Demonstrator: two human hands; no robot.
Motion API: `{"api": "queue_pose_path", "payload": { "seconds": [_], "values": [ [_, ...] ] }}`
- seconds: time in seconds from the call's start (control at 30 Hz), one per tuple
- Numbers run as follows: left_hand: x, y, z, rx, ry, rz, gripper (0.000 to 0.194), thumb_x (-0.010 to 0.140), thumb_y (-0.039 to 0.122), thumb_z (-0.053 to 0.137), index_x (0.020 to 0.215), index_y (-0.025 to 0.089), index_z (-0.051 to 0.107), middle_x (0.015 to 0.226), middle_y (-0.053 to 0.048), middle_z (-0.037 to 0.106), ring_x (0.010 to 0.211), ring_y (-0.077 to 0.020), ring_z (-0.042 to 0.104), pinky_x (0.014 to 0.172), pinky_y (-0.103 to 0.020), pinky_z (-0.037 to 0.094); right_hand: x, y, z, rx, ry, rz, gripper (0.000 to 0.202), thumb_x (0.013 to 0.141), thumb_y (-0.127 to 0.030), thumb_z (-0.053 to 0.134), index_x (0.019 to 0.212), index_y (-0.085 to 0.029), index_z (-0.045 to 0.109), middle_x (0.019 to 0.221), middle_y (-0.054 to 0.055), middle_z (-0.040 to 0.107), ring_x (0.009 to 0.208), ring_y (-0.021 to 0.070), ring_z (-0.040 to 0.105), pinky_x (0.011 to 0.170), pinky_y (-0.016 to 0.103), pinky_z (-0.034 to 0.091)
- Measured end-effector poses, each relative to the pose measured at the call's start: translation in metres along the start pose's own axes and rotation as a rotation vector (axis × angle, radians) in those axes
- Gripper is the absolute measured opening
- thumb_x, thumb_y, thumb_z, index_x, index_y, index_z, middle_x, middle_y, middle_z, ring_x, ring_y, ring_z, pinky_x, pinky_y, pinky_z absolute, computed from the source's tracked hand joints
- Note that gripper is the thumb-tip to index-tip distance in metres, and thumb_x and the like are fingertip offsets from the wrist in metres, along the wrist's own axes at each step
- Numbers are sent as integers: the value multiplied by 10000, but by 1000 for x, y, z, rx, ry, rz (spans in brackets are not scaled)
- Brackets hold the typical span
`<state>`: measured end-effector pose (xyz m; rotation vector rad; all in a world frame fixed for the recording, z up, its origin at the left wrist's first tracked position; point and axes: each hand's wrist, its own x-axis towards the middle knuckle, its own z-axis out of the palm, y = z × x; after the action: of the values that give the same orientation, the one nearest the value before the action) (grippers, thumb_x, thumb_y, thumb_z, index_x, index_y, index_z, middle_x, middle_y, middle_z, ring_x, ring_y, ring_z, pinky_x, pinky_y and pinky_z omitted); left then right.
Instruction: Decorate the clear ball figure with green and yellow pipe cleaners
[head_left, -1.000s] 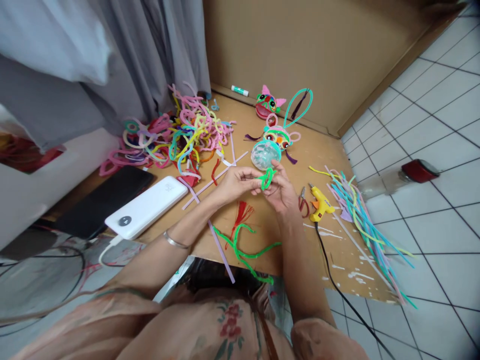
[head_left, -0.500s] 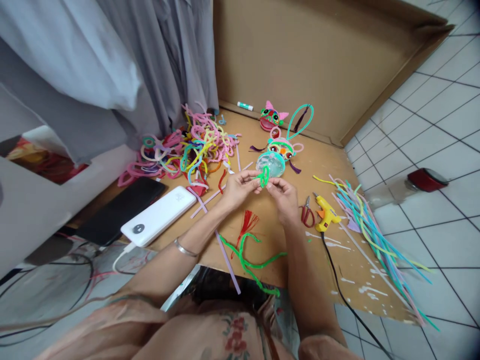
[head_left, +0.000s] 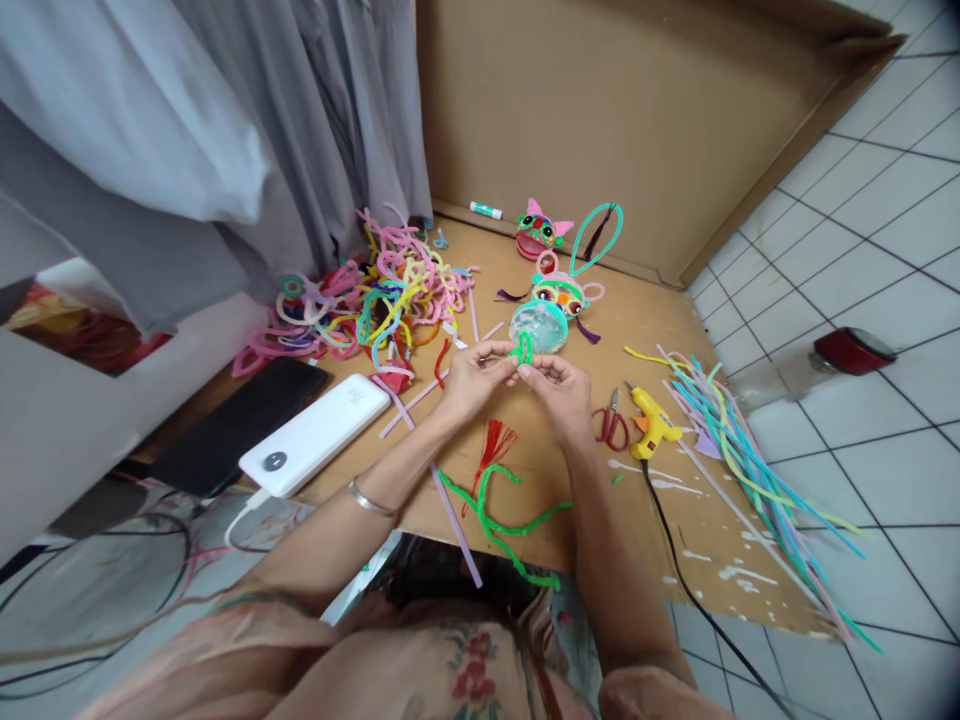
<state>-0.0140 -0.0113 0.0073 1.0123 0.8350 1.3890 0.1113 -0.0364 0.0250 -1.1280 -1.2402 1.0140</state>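
A small looped piece of green pipe cleaner (head_left: 525, 347) is pinched between the fingertips of my left hand (head_left: 480, 377) and my right hand (head_left: 559, 392), which meet near the board's middle. Just beyond them lies a clear, teal-rimmed round piece (head_left: 540, 326), touching an owl-like pipe cleaner figure (head_left: 560, 297) with pink loops. Below my hands are a red tassel (head_left: 495, 445) and loose green pipe cleaners (head_left: 495, 525). Red-handled scissors (head_left: 613, 424) lie right of my right hand, beside a yellow glue gun (head_left: 653, 424).
At the left are a tangled pile of pipe cleaners (head_left: 405, 285), a white power bank (head_left: 315, 435) and a black phone (head_left: 240, 425). Straight pipe cleaners (head_left: 750, 460) lie at the right. A pink-eared figure (head_left: 538, 232) and a glue stick (head_left: 486, 210) stand near the cardboard wall (head_left: 562, 120).
My right hand has shifted slightly left, and the green loop has tilted and moved a little left between my fingertips. The whole view has shifted slightly.
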Motion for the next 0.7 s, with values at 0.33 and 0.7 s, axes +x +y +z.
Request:
{"api": "queue_pose_path", "payload": {
  "seconds": [0.33,0.7],
  "values": [
    [-1,6,-3,-75,-148,-43,503,545,523,841,817,130,681,637,-9,663,558,-111,618,589,-232,513,-4,0,-3,-175,91,-134,175,718,-344,685,735,-175,728,682,17,714,632,144,617,632,270,498],
    [4,1,-7,84,-100,38,503,572,586,802,693,113,678,579,-7,633,507,-83,543,531,-202,447,-6,1,-5,-292,11,-205,168,772,-306,656,764,-168,751,721,29,738,647,142,645,655,256,492]
  ]
}}
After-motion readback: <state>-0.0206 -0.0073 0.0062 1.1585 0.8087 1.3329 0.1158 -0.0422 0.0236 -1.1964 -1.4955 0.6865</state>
